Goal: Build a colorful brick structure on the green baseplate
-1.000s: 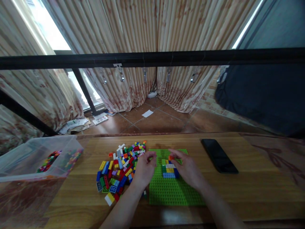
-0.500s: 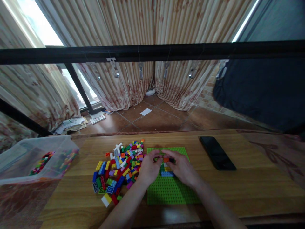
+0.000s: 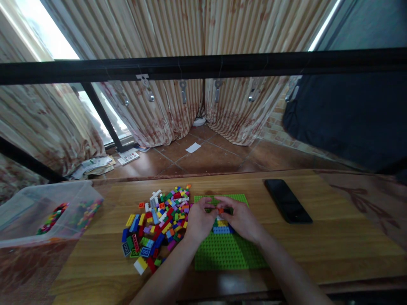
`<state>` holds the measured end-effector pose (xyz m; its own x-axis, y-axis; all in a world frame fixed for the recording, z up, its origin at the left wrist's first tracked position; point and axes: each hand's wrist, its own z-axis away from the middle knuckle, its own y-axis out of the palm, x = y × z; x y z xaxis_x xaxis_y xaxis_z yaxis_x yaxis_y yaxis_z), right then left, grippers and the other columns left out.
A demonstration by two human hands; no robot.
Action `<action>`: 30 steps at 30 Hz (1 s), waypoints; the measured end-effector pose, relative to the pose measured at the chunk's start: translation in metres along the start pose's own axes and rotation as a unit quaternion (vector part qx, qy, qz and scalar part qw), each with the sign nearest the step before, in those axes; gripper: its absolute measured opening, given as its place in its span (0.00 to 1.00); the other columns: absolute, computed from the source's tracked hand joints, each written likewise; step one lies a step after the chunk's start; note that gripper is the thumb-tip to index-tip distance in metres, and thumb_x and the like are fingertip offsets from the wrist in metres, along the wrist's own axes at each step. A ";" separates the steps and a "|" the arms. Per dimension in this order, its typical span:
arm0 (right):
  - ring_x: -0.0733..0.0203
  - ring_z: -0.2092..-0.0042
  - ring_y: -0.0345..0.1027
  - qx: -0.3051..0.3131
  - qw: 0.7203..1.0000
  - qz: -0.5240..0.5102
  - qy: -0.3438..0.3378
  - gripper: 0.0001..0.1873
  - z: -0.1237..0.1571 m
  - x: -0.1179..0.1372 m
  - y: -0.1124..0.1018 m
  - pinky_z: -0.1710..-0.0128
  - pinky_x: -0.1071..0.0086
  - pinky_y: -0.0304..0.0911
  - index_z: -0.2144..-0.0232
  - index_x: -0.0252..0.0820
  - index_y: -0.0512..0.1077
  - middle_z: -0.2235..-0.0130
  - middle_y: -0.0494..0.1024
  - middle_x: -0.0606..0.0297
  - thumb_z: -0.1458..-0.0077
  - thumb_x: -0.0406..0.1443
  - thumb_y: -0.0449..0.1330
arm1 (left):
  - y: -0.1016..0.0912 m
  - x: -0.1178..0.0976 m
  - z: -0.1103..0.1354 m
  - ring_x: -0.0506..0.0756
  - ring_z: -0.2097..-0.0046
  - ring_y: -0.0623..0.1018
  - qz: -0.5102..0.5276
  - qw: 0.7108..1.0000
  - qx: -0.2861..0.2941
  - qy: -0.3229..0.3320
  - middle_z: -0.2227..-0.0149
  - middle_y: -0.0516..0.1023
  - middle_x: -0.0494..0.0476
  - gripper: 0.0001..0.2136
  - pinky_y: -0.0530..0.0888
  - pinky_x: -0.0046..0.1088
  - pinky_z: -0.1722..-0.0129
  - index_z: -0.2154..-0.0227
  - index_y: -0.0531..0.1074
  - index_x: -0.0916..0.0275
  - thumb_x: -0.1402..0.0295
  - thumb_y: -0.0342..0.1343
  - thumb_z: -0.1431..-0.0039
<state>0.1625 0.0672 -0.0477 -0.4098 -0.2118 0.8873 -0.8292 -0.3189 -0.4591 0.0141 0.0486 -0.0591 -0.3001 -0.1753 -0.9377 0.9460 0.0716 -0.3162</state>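
Note:
On the green studded baseplate stands a small stack of toy bricks, with a light blue brick at its near side and yellow ones behind. My left hand comes in from the left, its thumb and fingers curled to the stack's top. From the right my right hand meets it, fingers bent inward. Between the two sets of fingertips an orange brick shows, pinched from both sides. The fingers cover most of the stack's far part.
A pile of loose, many-coloured bricks spreads left of the baseplate on the wooden table. A black phone lies at the right. At the far left is a translucent plastic bin with more bricks inside.
Both hands have drawn slightly closer together around the orange brick, and less of it shows. The whole view has shifted a little; the pile and phone lie as before.

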 end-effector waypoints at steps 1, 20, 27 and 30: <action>0.59 0.57 0.73 0.001 1.000 -0.001 0.001 0.27 0.000 0.000 0.000 0.50 0.61 0.63 0.49 0.46 0.70 0.61 0.80 0.66 0.54 0.27 0.58 | 0.000 0.000 -0.001 0.55 0.60 0.79 -0.002 1.000 -0.002 -0.007 0.62 0.80 0.61 0.19 0.73 0.29 0.60 0.55 0.70 0.68 0.75 0.59 0.52; 0.55 0.56 0.75 -0.044 0.998 -0.032 0.042 0.12 -0.006 -0.020 0.002 0.51 0.59 0.66 0.65 0.45 0.79 0.61 0.82 0.63 0.53 0.33 0.61 | 0.005 0.002 -0.001 0.54 0.61 0.80 -0.005 1.000 -0.004 -0.011 0.62 0.81 0.58 0.18 0.74 0.29 0.60 0.56 0.70 0.65 0.77 0.57 0.52; 0.54 0.58 0.76 -0.019 0.998 -0.031 0.042 0.12 -0.010 -0.018 0.000 0.53 0.59 0.68 0.66 0.45 0.80 0.62 0.82 0.63 0.54 0.33 0.61 | 0.006 0.004 -0.002 0.53 0.63 0.80 0.007 1.000 -0.005 -0.005 0.65 0.81 0.57 0.15 0.74 0.28 0.63 0.59 0.71 0.65 0.79 0.57 0.53; 0.54 0.58 0.75 -0.013 0.999 -0.019 0.045 0.11 -0.011 -0.016 -0.001 0.53 0.60 0.67 0.67 0.45 0.80 0.62 0.82 0.63 0.54 0.33 0.60 | 0.008 0.007 -0.002 0.53 0.63 0.79 -0.006 1.000 -0.017 0.011 0.66 0.80 0.56 0.14 0.74 0.28 0.60 0.61 0.71 0.64 0.79 0.56 0.53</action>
<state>0.1655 0.0805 -0.0609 -0.4093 -0.1151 0.9051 -0.8537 -0.3016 -0.4244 0.0190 0.0499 -0.0680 -0.3146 -0.1546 -0.9366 0.9377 0.1026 -0.3319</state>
